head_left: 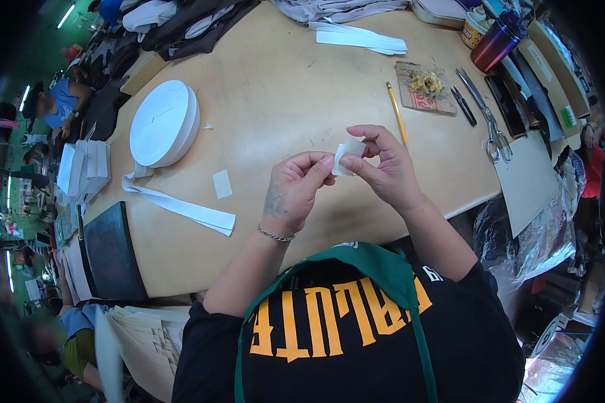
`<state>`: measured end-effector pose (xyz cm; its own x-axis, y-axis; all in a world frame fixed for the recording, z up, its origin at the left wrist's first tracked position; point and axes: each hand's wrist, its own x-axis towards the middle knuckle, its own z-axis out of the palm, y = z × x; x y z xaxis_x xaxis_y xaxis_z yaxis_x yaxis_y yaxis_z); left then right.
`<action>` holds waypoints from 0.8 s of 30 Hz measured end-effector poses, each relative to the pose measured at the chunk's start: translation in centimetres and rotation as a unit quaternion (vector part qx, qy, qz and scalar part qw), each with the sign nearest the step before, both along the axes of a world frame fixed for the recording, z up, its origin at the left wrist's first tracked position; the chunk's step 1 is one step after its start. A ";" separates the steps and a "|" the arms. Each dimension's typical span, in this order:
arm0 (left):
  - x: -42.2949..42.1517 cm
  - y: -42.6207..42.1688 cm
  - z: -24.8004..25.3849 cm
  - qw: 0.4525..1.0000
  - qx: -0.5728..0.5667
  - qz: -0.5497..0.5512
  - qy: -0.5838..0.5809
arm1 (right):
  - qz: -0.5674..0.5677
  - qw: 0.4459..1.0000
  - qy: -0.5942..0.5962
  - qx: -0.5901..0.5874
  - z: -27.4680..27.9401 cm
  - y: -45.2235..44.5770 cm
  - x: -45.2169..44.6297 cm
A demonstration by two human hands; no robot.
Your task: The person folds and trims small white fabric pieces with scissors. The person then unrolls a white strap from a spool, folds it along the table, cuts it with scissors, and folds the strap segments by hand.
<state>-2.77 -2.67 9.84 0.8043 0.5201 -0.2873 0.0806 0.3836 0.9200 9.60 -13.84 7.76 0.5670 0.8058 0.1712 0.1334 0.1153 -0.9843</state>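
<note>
Between my two hands, over the middle of the wooden table, is a small white paper piece point(348, 156), bent or folded. My left hand point(301, 181) pinches its left edge between thumb and finger. On its right side my right hand point(385, 168) grips it with the thumb and fingers. Another small pale rectangle point(222, 184) lies flat on the table to the left of my left hand. Beyond it stands a large roll of white strip point(165, 124), whose loose end point(188, 213) runs along the table toward me.
A yellow pencil point(396, 113), a cardboard piece with yellowish bits point(426, 87), large scissors point(485, 111) and a dark bottle point(499, 40) are at the right. White strips point(359, 38) and dark cloth point(202, 27) lie at the back. People sit at the far left.
</note>
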 end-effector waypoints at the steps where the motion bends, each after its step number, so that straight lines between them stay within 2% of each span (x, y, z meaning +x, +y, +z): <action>1: -0.1 0.1 0.0 1.000 0.013 -0.010 0.006 | 0.006 1.000 -0.005 -0.002 0.0 0.0 0.1; 8: -0.2 0.4 -0.4 0.998 0.060 -0.029 0.011 | 0.024 0.999 -0.011 -0.020 -0.1 -0.2 0.5; 20: 0.6 -0.1 -2.0 0.992 0.117 0.047 0.003 | 0.026 0.999 0.030 -0.008 0.3 -0.8 1.1; 24: 0.7 0.4 -1.9 0.983 0.170 0.059 0.049 | 0.045 0.999 0.025 0.015 0.5 -1.2 1.3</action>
<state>-2.07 -2.32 7.91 0.7099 0.6872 -0.1542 0.1483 0.0682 0.9866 10.94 -15.02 8.28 0.5004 0.8490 0.1694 0.0713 0.1546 -0.9854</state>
